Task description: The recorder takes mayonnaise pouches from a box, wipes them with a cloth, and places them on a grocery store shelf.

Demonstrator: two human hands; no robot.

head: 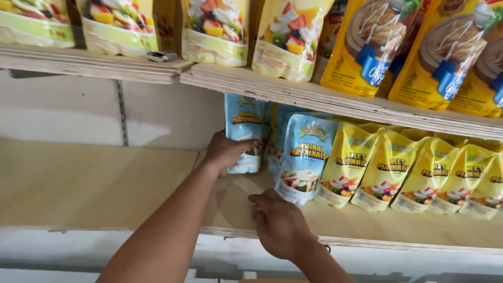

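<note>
The left hand (226, 151) was clamped on the lower part of a light-blue pouch (246, 128) standing upright at the back of the lower shelf (94, 183), fingers wrapped across its front at about the pouch's 7 o'clock corner. The right hand (277, 222) lay at 5 o'clock from the left one, its fingers curled loosely together and resting on the shelf board just beside the bottom edge of a second light-blue pouch (305, 157); it gripped nothing that could be seen. A third blue pouch showed only as a sliver between those two, so three blue ones could be counted, each with a green emblem at the top, yellow lettering in the middle and a picture of a salad at the foot. At 3 o'clock from the blue ones leaned a row of five yellow pouches (408, 170), overlapping like tiles, each with dark lettering and a fruit picture at the bottom. On the upper shelf (314, 94), at 12 o'clock, stood four pale yellow-green pouches (215, 31) printed with fruit salad, and at 2 o'clock at least three orange-yellow pouches (367, 47) with a blue label and a picture of a drizzled brown dish. A small dark-and-silver object (161, 56) lay on the upper shelf at 11 o'clock.
</note>
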